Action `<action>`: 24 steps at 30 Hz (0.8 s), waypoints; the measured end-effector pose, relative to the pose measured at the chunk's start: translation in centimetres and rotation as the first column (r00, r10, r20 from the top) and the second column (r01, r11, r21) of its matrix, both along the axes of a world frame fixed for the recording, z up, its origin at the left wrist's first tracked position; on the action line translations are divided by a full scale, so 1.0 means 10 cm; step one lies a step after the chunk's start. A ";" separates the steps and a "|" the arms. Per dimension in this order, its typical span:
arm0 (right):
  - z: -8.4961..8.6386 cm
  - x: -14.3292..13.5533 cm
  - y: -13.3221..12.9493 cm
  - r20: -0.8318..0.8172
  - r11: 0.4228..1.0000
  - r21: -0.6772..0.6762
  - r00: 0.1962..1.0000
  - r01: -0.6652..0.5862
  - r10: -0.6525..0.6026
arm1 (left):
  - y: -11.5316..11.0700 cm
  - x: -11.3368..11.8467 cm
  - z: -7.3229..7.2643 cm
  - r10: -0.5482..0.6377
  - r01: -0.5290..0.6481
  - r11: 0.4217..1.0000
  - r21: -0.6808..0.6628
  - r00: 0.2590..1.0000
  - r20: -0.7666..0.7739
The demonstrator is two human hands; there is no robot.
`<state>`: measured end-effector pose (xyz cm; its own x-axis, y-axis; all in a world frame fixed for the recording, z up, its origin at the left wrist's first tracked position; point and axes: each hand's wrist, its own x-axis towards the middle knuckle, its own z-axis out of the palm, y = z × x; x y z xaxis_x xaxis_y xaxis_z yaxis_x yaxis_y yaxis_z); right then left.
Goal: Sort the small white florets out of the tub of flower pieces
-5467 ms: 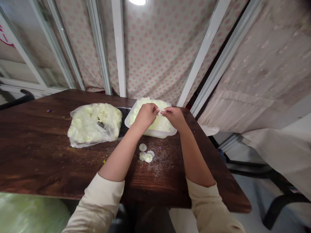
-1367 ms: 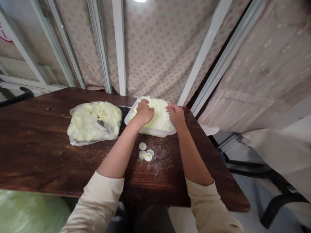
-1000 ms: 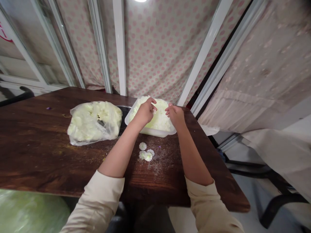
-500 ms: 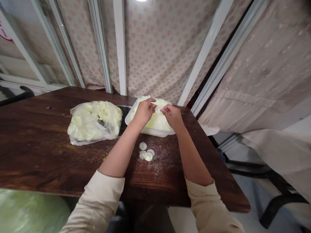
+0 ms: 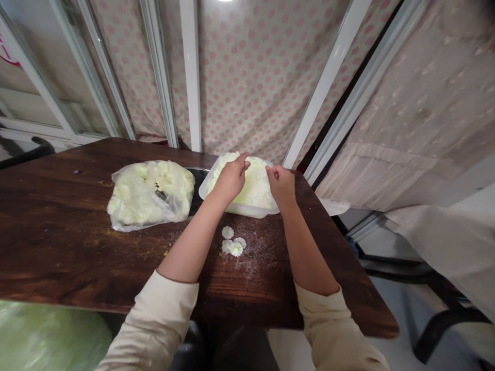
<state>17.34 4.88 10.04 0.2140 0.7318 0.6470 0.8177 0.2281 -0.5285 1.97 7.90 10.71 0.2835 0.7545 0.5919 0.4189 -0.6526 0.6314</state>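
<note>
Above a white plastic tub (image 5: 253, 210) heaped with pale white-green flower-like pieces (image 5: 258, 180), my two hands are held a short way apart. My left hand (image 5: 232, 178) has its index finger pointing forward and its other fingers curled with the thumb. My right hand (image 5: 282, 185), over the tub's right side, is curled with thumb and index finger pinched. Anything within either grip is too small or hidden to make out. Nearer me on the table lie several loose white frilly flower heads (image 5: 234, 246).
Left of the tub, a clear plastic bag (image 5: 150, 196) full of pale pieces rests on the brown wooden table (image 5: 58, 232), beside a dark tray (image 5: 199, 180). Fine white grains are scattered around the loose flowers. A large green-filled bag (image 5: 50, 335) stands below the table's left front edge.
My hands have moved apart: the right hand has shifted right and slightly down and curled tighter, and my left index finger points further forward. Tub, bag and loose flowers are unmoved.
</note>
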 end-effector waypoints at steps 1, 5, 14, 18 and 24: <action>0.00 0.00 -0.01 0.004 0.999 0.007 0.999 0.041 -0.041 | 0.00 0.00 0.01 0.017 -0.017 1.000 -0.001 0.999 -0.031; 0.05 0.00 -0.04 0.034 0.996 0.039 0.996 0.080 -0.081 | 0.03 0.01 -0.02 0.074 -0.080 0.997 -0.021 0.975 -0.209; 0.17 -0.17 -0.26 -0.161 0.520 -0.600 0.729 -0.608 0.666 | 0.02 0.05 -0.12 0.273 -0.324 0.946 -0.027 0.836 -0.476; 0.03 -0.35 -0.26 -0.192 0.201 -0.860 0.664 -0.469 0.723 | -0.03 0.03 -0.03 0.364 -0.385 0.923 0.000 0.872 -0.327; -0.17 -0.72 -0.26 0.272 0.448 -0.884 0.639 -0.129 0.720 | -0.11 -0.02 0.09 0.404 -0.411 0.911 0.006 0.891 -0.206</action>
<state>10.13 2.26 8.32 -0.4487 0.8250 -0.3436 0.8937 0.4111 -0.1799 1.79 6.80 11.61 0.0549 0.8492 0.5252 0.7621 -0.3755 0.5274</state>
